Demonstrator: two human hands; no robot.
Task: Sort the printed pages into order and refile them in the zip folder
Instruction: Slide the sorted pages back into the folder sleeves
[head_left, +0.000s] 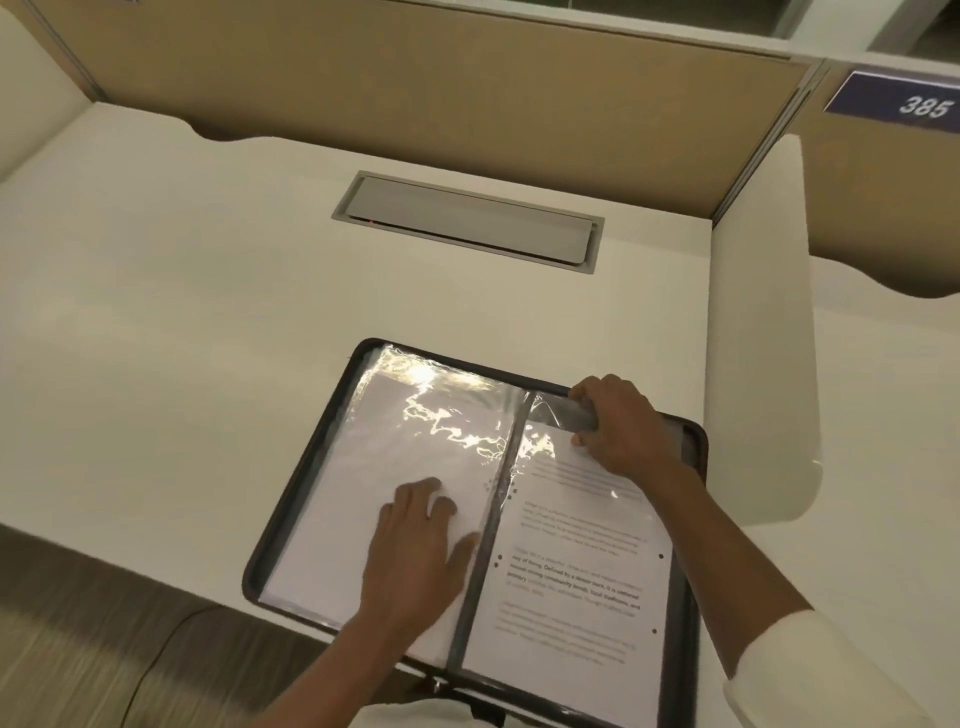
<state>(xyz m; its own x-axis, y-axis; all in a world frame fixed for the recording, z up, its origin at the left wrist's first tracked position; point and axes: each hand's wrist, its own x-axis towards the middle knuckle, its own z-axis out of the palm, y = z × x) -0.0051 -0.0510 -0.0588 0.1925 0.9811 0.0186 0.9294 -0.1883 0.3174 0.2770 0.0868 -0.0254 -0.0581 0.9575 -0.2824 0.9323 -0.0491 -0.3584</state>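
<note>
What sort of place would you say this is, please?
Probably a library or office study carrel: a white desk walled by tan partitions, a recessed cable hatch in its top, and a seat plate numbered 385.

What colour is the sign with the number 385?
The sign is dark blue with white digits; head view, upper right.

head-worn view, looking forward and down, close over zip folder (681, 613) on desk (208, 338)

Glossy clear plastic sleeves (447, 415); matt white desk (182, 312); brushed metal hatch (467, 218).
</note>
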